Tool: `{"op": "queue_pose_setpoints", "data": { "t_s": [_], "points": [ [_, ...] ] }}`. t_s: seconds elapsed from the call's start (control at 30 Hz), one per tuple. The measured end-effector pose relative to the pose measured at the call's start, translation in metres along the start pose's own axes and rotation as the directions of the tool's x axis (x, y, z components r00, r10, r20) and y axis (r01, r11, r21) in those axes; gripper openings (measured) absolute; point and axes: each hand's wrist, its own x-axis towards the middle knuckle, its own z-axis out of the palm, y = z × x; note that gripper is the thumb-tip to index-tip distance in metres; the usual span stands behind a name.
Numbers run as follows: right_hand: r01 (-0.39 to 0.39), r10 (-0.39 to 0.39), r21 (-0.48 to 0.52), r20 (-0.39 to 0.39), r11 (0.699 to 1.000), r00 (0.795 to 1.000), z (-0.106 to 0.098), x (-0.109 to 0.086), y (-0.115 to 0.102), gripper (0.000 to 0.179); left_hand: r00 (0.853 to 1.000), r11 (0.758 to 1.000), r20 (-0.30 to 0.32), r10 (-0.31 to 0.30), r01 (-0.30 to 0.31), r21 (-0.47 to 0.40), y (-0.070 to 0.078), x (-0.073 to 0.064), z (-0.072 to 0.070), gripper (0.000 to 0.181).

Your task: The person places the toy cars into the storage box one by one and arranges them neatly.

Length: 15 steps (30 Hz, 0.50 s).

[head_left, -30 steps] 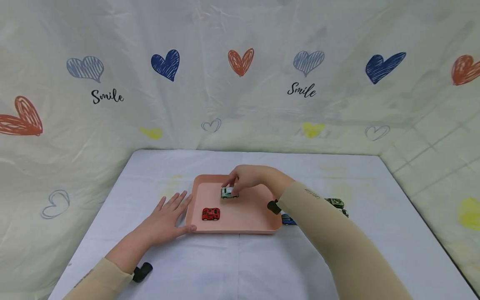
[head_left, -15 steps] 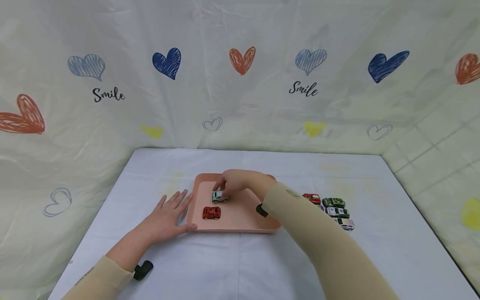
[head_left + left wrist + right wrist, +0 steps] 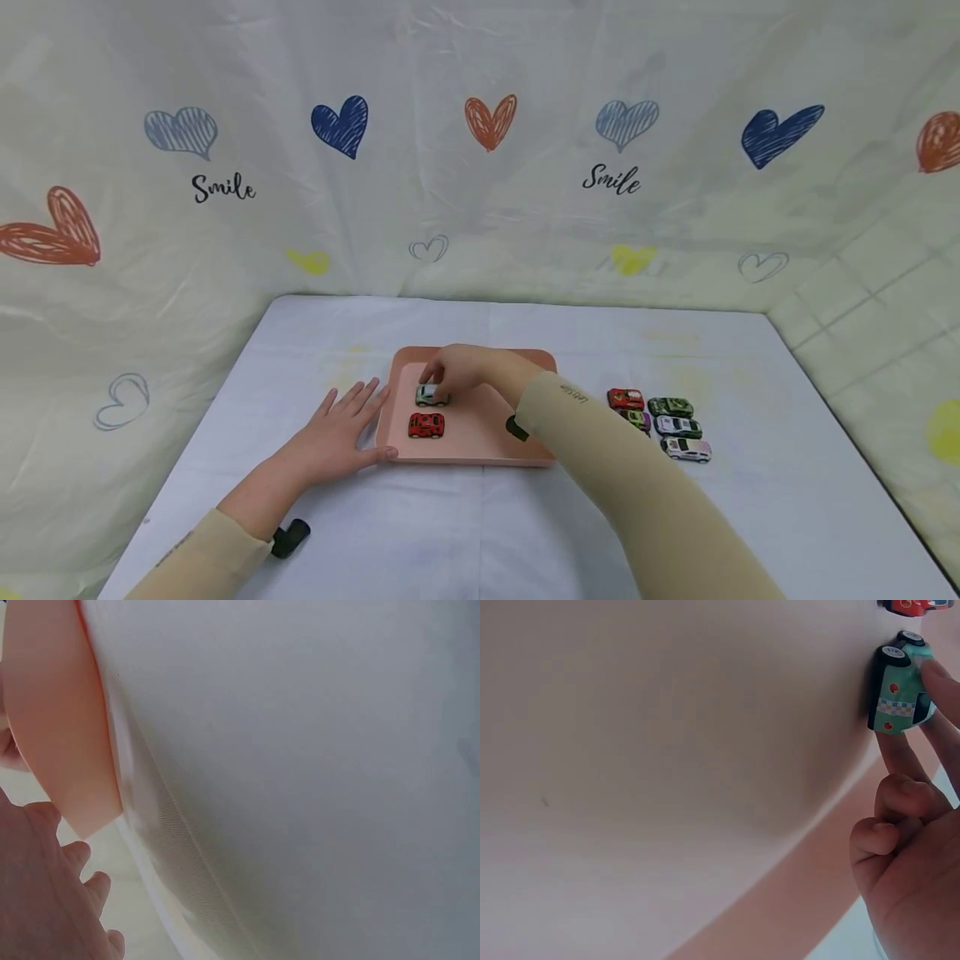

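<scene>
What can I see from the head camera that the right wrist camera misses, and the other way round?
Only the head view shows the left hand, the cars outside the tray and the printed hearts.

Only the right wrist view makes out the checkered band on the green car.

Both show the right hand pinching that car, the red car and the tray.

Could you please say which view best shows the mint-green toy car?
The right wrist view: the mint-green toy car appears largest, wheels and checkered band clear. Head view: small, partly covered by the right hand. Left wrist view: unseen.
</scene>
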Motion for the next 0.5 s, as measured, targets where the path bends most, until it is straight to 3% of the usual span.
{"op": "queue_pose_setpoints", "data": {
  "t_s": [0.5],
  "points": [
    [0.009, -0.009, 0.012, -0.004, 1.0, 1.0, 0.0014, -0.0003, -0.0004, 0.035, 1.0, 1.0, 0.016, -0.006, 0.005, 0.017, 0.0067, -0.0025, -0.0086, 0.104]
  ]
}}
